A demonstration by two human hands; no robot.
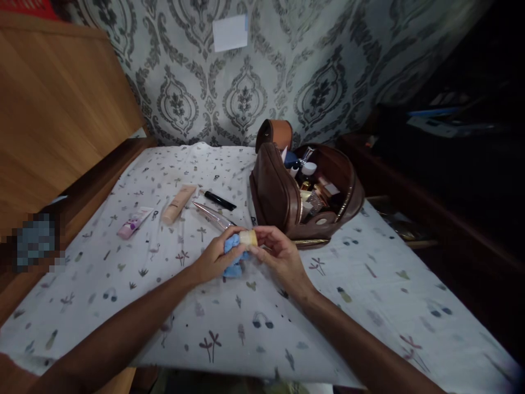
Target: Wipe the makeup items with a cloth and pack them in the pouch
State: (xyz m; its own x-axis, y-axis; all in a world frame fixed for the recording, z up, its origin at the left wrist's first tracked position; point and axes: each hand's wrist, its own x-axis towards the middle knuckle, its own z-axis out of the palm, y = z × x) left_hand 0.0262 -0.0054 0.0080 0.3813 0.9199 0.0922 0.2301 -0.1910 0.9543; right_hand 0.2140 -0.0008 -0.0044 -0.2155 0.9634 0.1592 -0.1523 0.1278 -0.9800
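Note:
My left hand (215,258) is closed around a crumpled blue cloth (233,262) and presses it against a small cream-coloured item (248,237). My right hand (279,254) pinches that cream item from the right. Both hands meet over the middle of the patterned white tablecloth (369,295). Just behind them stands an open brown toiletry bag (279,197) with several cosmetics inside.
On the cloth to the left lie a pink tube (134,222), a beige tube (178,203), a black pen-like stick (219,200) and a slim silver item (214,216). A wooden headboard (57,104) rises on the left. Patterned wallpaper is behind, dark furniture to the right.

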